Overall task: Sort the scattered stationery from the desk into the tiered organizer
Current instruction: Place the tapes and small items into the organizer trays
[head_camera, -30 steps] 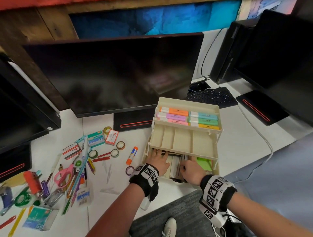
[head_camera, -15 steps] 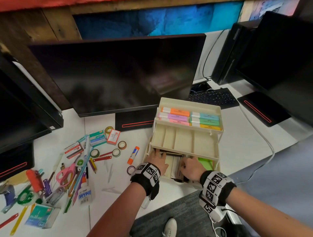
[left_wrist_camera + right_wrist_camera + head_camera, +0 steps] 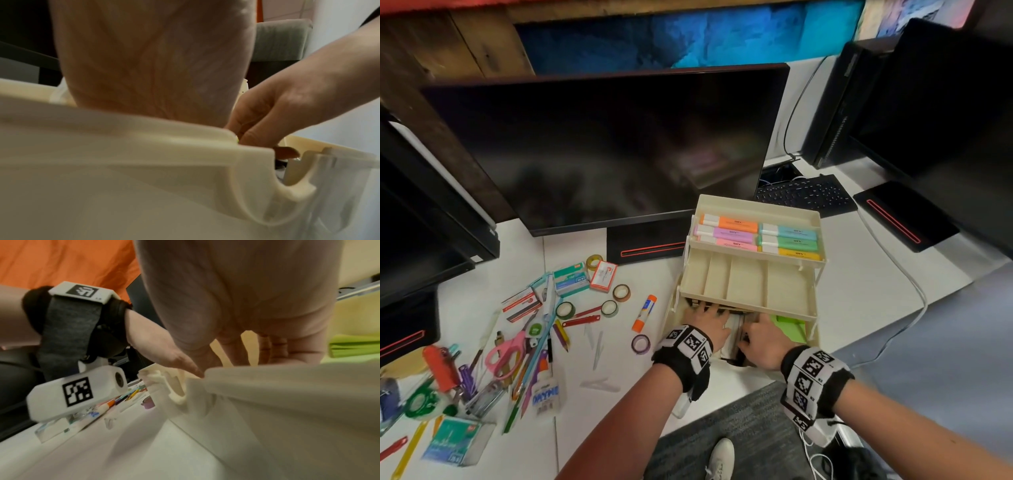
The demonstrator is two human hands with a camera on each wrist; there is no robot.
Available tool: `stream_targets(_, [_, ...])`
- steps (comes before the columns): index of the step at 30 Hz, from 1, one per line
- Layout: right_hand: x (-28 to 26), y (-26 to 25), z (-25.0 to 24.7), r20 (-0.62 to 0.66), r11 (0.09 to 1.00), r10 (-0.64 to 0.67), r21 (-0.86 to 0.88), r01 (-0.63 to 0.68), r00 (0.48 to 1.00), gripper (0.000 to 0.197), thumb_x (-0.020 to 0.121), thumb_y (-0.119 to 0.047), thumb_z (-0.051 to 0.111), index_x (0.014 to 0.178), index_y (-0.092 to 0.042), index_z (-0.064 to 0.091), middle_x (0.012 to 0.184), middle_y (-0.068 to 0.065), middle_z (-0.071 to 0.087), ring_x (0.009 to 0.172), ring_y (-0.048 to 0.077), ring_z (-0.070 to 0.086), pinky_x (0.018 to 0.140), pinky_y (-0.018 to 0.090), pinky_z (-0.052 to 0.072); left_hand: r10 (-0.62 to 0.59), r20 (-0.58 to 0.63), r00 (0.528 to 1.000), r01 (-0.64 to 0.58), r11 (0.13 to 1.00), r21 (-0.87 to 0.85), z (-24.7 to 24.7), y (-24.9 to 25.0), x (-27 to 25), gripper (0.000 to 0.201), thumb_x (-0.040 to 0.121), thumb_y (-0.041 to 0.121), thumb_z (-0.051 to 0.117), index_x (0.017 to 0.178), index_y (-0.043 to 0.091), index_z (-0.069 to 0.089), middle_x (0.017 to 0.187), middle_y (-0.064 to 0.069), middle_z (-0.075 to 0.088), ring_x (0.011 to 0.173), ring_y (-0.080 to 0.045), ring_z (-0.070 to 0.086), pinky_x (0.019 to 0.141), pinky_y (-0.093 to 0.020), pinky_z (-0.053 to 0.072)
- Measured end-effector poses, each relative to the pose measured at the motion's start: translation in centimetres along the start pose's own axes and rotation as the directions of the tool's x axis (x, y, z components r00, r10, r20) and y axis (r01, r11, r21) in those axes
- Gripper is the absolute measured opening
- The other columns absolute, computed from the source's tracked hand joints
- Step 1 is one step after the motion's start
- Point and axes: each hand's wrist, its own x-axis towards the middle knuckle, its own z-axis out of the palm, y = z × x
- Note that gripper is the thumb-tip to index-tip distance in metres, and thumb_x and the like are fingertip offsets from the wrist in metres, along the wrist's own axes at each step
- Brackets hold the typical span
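The cream tiered organizer [image 3: 756, 202] stands on the white desk. Pastel highlighters [image 3: 756, 236] fill its top tier, and the middle tier [image 3: 743, 284] has bare compartments. Both hands are down in the bottom tier. My left hand [image 3: 705, 322] lies with fingers stretched forward under the middle tier. My right hand [image 3: 760, 339] sits beside it, against a pale and dark item [image 3: 734, 337] between the two hands. Green sticky notes [image 3: 789, 327] lie right of the right hand. The organizer's front wall [image 3: 144, 178] hides both hands' fingertips in the wrist views.
Scattered stationery covers the desk on the left: a glue stick [image 3: 644, 313], a purple tape roll [image 3: 640, 343], pink scissors [image 3: 505, 353], a staples box [image 3: 570, 282], pens and clips. A large monitor [image 3: 602, 147] stands behind, a keyboard [image 3: 804, 193] at back right.
Both hands stay in the bottom tier and have shifted only slightly. The left hand's fingers have slid a little further under the middle tier.
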Motion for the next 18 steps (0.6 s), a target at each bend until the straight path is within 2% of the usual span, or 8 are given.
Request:
stream_targets(5, [-0.2, 0.1, -0.1, 0.061, 0.998, -0.061, 0.0, 0.061, 0.996, 0.035, 0.092, -0.028, 0.044, 0.113, -0.006, 0.062, 0.128, 0.012, 0.04, 0.12, 0.027, 0.038, 0.102, 0.034, 0.037, 0.001, -0.018, 1.0, -0.001, 1.0, 0.008, -0.2, 0.0, -0.3, 0.051, 0.099, 0.035, 0.033, 0.147, 0.02, 0.025, 0.153, -0.006, 0.024, 0.14, -0.029, 0.02, 0.11, -0.047, 0.024])
stream_targets(8, [-0.6, 0.0, 0.2, 0.045, 0.994, -0.107, -0.004, 0.107, 0.993, 0.033, 0.093, -0.026, 0.043, 0.112, -0.006, 0.062, 0.125, 0.009, 0.035, 0.11, 0.026, 0.048, 0.099, 0.036, 0.04, 0.029, -0.116, 0.993, -0.032, 0.999, -0.025, -0.6, 0.9, -0.9, 0.039, 0.098, 0.03, 0.036, 0.133, 0.015, 0.047, 0.141, -0.01, 0.039, 0.131, -0.03, 0.034, 0.108, -0.046, 0.027])
stream_targets(10, [-0.7, -0.1, 0.1, -0.012, 0.994, -0.108, -0.002, 0.108, 0.994, 0.033, 0.094, -0.023, 0.041, 0.113, -0.006, 0.062, 0.122, 0.008, 0.04, 0.102, 0.026, 0.054, 0.095, 0.037, 0.044, 0.051, -0.132, 0.99, -0.068, 0.99, -0.124, -0.9, 1.7, -1.3, 0.034, 0.097, 0.024, 0.036, 0.122, 0.011, 0.055, 0.13, -0.013, 0.047, 0.121, -0.031, 0.044, 0.101, -0.043, 0.034])
stream_targets(14, [-1.4, 0.7, 0.2, -0.052, 0.991, -0.131, -0.005, 0.131, 0.99, 0.033, 0.094, -0.02, 0.038, 0.11, -0.007, 0.064, 0.116, 0.01, 0.051, 0.105, 0.027, 0.053, 0.092, 0.037, 0.045, -0.004, -0.014, 1.0, -0.001, 0.945, -0.326, -1.6, 2.8, -1.0, 0.029, 0.095, 0.024, 0.042, 0.109, 0.008, 0.061, 0.115, -0.015, 0.062, 0.108, -0.034, 0.058, 0.088, -0.038, 0.044])
stream_targets(16, [-2.0, 1.4, 0.2, -0.073, 0.991, -0.13, -0.017, 0.129, 0.989, 0.034, 0.093, -0.022, 0.037, 0.108, -0.01, 0.065, 0.116, 0.007, 0.053, 0.107, 0.024, 0.052, 0.093, 0.038, 0.045, -0.002, 0.068, 0.998, 0.026, 0.933, -0.359, -2.0, 3.1, -0.8, 0.029, 0.094, 0.029, 0.048, 0.108, 0.007, 0.062, 0.113, -0.016, 0.064, 0.107, -0.034, 0.059, 0.087, -0.038, 0.046])
stream_targets(18, [-2.6, 2.0, -0.2, -0.113, 0.989, -0.135, -0.067, 0.128, 0.984, 0.033, 0.094, -0.024, 0.037, 0.11, -0.013, 0.063, 0.119, 0.003, 0.053, 0.111, 0.021, 0.047, 0.094, 0.035, 0.044, 0.015, 0.098, 0.995, 0.023, 0.926, -0.376, -2.2, 3.3, -0.7, 0.032, 0.092, 0.029, 0.052, 0.108, 0.003, 0.062, 0.114, -0.019, 0.064, 0.106, -0.035, 0.06, 0.088, -0.039, 0.047])
